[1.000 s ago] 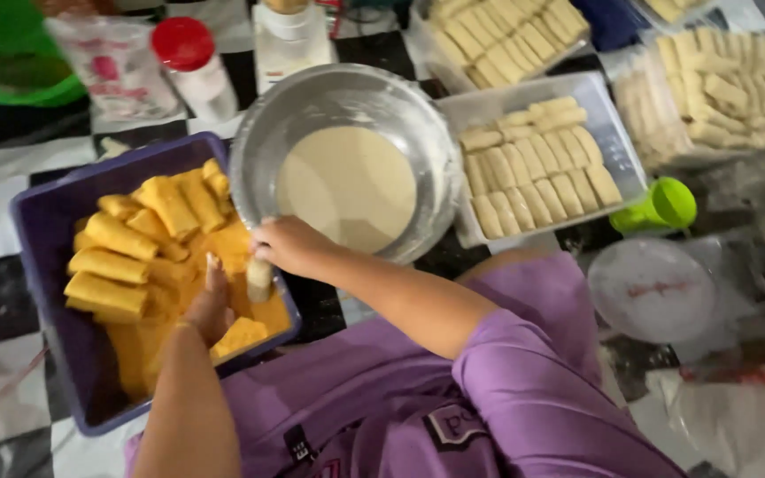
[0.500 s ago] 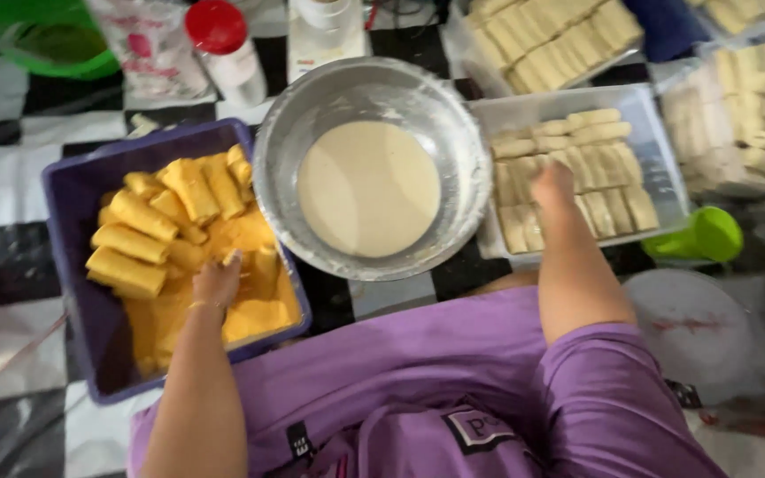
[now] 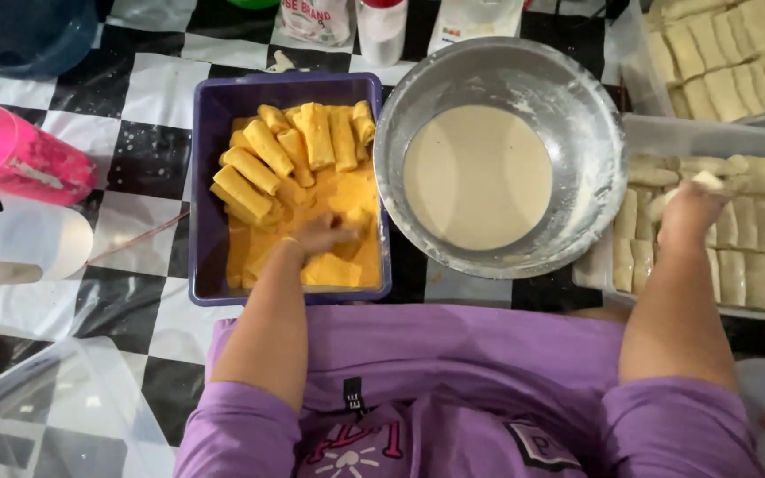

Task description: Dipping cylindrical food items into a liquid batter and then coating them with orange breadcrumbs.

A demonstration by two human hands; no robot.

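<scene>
While the left hand [image 3: 325, 237] is pressed, fingers spread, on crumbs in the purple tub [image 3: 210, 186], a pale roll [image 3: 706, 181] is pinched by the right hand [image 3: 688, 217] over the right tray [image 3: 608, 270], just beside the batter bowl [image 3: 577, 97].

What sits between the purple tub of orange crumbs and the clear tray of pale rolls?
In the head view, a metal bowl of pale batter sits between the purple tub and the clear tray.
</scene>
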